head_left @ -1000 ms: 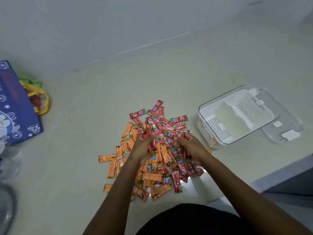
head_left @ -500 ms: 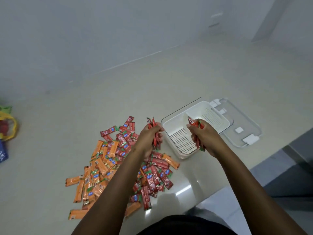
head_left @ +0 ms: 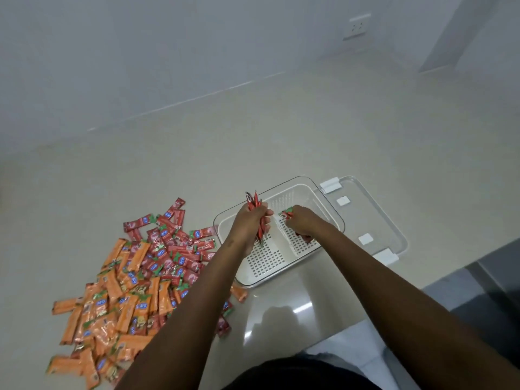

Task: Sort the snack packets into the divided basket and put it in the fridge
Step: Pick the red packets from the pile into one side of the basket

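A white divided basket point(head_left: 284, 270) with a perforated floor stands on the pale counter. My left hand point(head_left: 249, 223) grips a bunch of red packets point(head_left: 254, 202) upright over the basket's left compartment. My right hand point(head_left: 305, 222) holds more red packets point(head_left: 287, 213), lowered into the right compartment. A heap of loose packets lies left of the basket: red ones point(head_left: 171, 246) nearer it, orange ones point(head_left: 112, 308) further left and towards me.
The clear lid point(head_left: 374, 220) with white clips lies right of the basket. The counter's front edge point(head_left: 349, 326) runs under my forearms, with a drop to the floor at the right. A wall socket point(head_left: 356, 26) sits on the far wall.
Both hands lifted bunches of red packets from the heap and carried them right to the basket. The right hand has sunk into the right compartment.
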`<state>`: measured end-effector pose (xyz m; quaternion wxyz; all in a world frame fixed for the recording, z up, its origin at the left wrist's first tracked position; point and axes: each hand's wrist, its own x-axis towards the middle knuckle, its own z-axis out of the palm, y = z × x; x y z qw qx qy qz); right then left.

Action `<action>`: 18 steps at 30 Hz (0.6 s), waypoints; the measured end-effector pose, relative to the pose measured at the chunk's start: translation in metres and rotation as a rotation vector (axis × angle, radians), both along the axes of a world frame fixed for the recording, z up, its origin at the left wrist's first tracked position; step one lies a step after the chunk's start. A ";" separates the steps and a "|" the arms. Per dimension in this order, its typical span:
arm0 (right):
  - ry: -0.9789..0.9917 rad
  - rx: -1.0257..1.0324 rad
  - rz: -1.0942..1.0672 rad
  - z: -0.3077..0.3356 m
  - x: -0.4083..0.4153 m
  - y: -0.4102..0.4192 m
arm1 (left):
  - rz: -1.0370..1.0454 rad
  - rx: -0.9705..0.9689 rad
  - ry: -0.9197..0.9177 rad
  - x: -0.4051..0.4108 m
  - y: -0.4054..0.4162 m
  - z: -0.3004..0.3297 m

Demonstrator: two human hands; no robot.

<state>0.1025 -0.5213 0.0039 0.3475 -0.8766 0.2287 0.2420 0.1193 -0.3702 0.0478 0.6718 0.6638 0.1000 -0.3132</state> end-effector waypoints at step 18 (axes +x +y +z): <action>0.099 -0.253 0.265 -0.008 0.004 -0.006 | 0.108 0.116 -0.043 0.004 -0.006 -0.016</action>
